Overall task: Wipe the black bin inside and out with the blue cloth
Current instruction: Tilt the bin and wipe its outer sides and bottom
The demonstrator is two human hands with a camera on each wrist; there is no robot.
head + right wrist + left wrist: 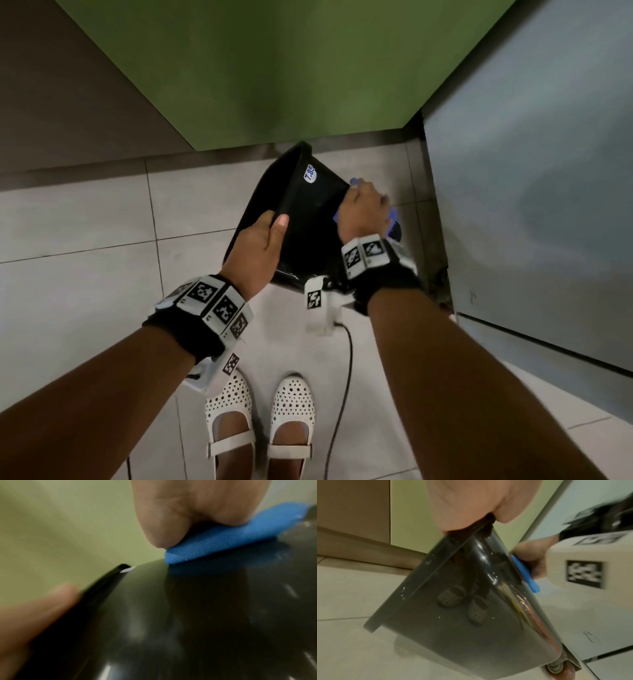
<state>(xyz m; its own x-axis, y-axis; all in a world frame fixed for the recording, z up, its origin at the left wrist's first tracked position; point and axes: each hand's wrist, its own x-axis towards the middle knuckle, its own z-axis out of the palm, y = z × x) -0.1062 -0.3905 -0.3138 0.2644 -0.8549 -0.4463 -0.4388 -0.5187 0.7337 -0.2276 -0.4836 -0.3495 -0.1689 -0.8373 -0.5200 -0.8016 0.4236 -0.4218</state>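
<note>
The black bin (308, 219) is tipped on its side above the tiled floor, its opening facing left, with a white price sticker (310, 172) on its outer wall. My left hand (263, 246) grips the near rim, thumb outside and fingers hidden inside. My right hand (363, 209) holds the blue cloth (393, 216) against the outer wall near the bin's base. In the left wrist view the blue cloth (523, 572) lies between the right hand (530, 557) and the glossy bin (453, 628). The right wrist view shows the blue cloth (231, 539) flat on the bin (188, 615).
A green panel (274, 68) stands behind the bin and a grey cabinet (531, 171) is close on the right. My white shoes (260, 411) are on the light tiled floor (85, 240) below. A black cable (346, 377) hangs from the right wrist.
</note>
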